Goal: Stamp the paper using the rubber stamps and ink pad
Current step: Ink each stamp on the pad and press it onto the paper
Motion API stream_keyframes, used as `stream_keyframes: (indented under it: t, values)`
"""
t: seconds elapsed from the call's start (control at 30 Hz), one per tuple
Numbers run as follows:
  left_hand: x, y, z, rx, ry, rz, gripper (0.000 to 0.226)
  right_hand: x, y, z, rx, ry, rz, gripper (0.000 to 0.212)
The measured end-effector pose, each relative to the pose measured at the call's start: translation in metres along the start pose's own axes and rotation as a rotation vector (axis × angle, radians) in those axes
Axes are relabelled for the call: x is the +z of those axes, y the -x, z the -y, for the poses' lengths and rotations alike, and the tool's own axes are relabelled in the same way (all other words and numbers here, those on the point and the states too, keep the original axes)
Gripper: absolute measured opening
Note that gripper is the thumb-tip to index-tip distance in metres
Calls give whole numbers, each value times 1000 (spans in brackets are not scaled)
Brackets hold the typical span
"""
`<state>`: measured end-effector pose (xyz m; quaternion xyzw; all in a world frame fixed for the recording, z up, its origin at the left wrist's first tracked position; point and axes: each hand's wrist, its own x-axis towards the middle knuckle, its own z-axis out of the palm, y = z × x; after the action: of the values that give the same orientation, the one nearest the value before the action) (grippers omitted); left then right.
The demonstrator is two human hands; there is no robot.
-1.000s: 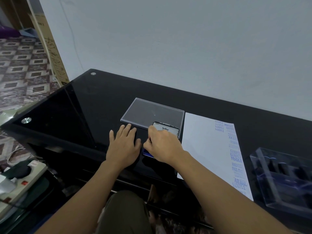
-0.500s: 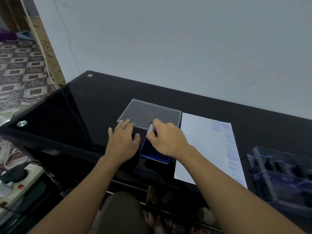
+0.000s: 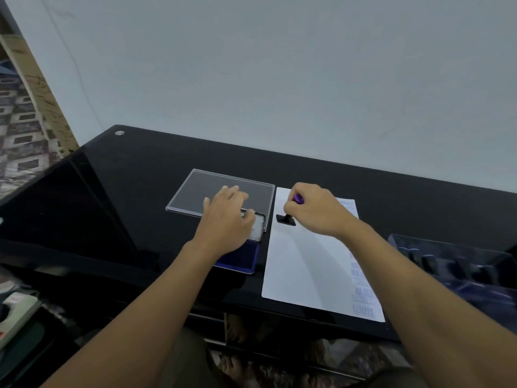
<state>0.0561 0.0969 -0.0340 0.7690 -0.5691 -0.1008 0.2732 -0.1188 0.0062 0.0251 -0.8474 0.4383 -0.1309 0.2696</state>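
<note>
Rubber stamp [image 3: 286, 219], judged light and rigid, stands base-down at far left corner of paper [image 3: 307, 261], its purple knob, the sensible hold, pinched by right hand [image 3: 316, 211]; left hand [image 3: 226, 222] rests flat-fingered on ink pad [image 3: 241, 260] just left of paper.

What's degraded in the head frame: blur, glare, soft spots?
Head view: left hand has fingertips smeared by motion; right hand and the stamp it grips are fairly sharp; the glossy black table reflects pale light at its left end; the blue prints along the right side of the paper are mostly too soft to read.
</note>
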Motion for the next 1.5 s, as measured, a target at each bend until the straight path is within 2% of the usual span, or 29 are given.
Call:
stream_keyframes:
  t: [0.33, 0.63, 0.77, 1.0, 1.13, 1.4, 1.5]
  values:
    - [30, -36, -51, 109, 7, 28, 38, -58, -11, -65, 154, 73, -23, 22]
    - [67, -77, -79, 173, -47, 113, 37, -60, -37, -101, 209, 180, -4, 26]
    - [83, -90, -84, 175, -39, 133, 33, -57, -46, -114, 216, 203, 13, 26]
    - [110, -97, -78, 127, -145, 223, 49, -45, -53, -124, 146, 231, 56, 25]
    - [119, -98, -75, 132, -150, 224, 51, -41, -55, -124, 130, 266, 67, 22]
    - [124, -101, -75, 153, -143, 222, 47, -34, -60, -127, 130, 286, 73, 20]
    - [127, -101, -75, 164, -149, 201, 34, -31, -62, -129, 129, 289, 68, 21]
